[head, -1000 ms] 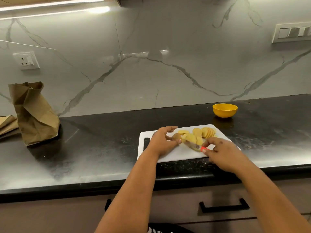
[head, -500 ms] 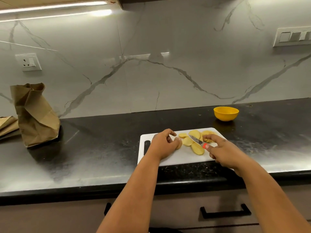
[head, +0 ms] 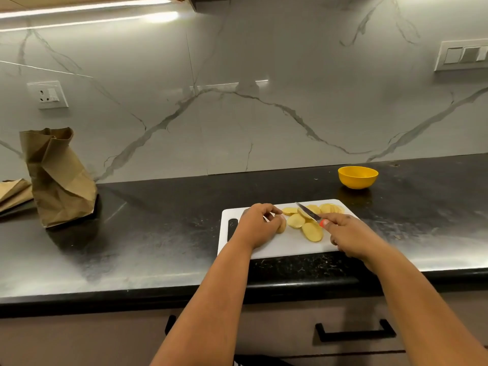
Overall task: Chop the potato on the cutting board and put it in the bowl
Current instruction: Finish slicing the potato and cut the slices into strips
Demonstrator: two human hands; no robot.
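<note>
A white cutting board (head: 285, 247) lies on the black counter near its front edge. Several yellow potato slices (head: 311, 231) are spread over the board's middle and far right. My left hand (head: 260, 224) holds the small remaining potato end (head: 282, 226) at the board's left. My right hand (head: 351, 235) grips a knife (head: 307, 212) with an orange-red handle; its blade points up and left, raised above the slices. A yellow bowl (head: 357, 177) stands behind the board to the right, and nothing shows inside it.
A crumpled brown paper bag (head: 56, 178) stands at the back left of the counter, with flat brown paper (head: 14, 192) beside it. The marble backsplash carries a socket (head: 47, 95) and a switch plate (head: 462, 55). Drawer handles (head: 355, 331) sit below the counter edge.
The knife has cut through the potato and lifted off the board, blade now raised toward the far side. New slices lie loose, and my left hand has curled back around the small end piece.
</note>
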